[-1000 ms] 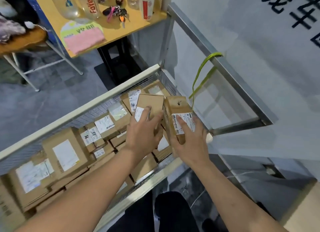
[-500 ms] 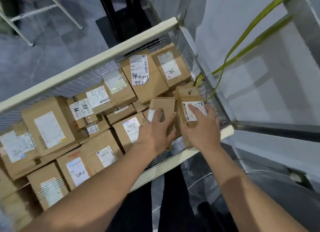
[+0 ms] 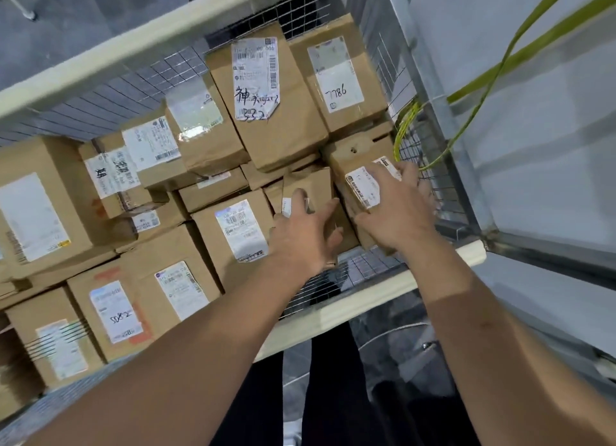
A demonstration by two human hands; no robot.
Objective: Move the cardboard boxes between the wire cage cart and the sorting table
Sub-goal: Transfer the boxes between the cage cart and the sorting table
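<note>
The wire cage cart (image 3: 366,299) is packed with several labelled cardboard boxes. My left hand (image 3: 305,232) grips a small flat box (image 3: 308,184) down in the cart's near right corner. Beside it, my right hand (image 3: 393,209) holds a second small box (image 3: 358,165) with a white label, set against the cart's right mesh wall. Both boxes sit low among the others, below a large box marked 332 (image 3: 266,95) and one marked 7786 (image 3: 336,79). The sorting table is out of view.
A grey metal frame (image 3: 466,165) and a pale wall stand right of the cart. Green straps (image 3: 500,65) hang over the cart's right wall. Grey floor (image 3: 66,12) lies beyond the far rail. My legs (image 3: 333,395) are just below the near rail.
Both hands have carried the two small boxes from above the cart's right end down into its near right corner. My view has tilted down over the cart.
</note>
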